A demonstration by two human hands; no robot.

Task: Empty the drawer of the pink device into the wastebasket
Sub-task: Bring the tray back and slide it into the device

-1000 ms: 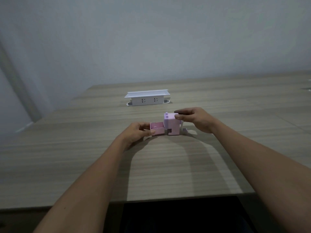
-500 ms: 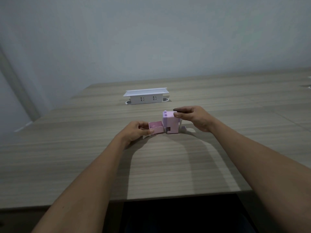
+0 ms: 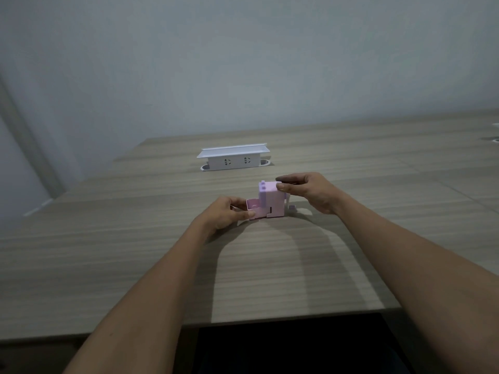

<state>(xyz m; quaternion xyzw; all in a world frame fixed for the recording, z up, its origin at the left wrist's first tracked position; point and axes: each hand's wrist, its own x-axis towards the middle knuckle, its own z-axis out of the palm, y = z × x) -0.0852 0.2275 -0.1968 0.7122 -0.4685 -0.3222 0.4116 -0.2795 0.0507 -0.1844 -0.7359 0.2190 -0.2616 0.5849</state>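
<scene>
A small pink device [image 3: 272, 201] stands upright on the wooden table [image 3: 135, 252], near its middle. Its pink drawer [image 3: 253, 207] sticks out of the left side, pulled partly open. My left hand [image 3: 229, 215] pinches the drawer's left end between thumb and fingers. From the right, my right hand [image 3: 307, 191] grips the top of the device and holds it in place. I cannot make out what lies inside the drawer. No wastebasket is in view.
A white pop-up socket box [image 3: 232, 157] stands on the table behind the device. The table's near edge runs across the bottom, with a dark gap [image 3: 291, 346] under it. A grey wall rises behind the table.
The drawer has slid a little further out to the left in my left hand. My right hand stays on top of the device.
</scene>
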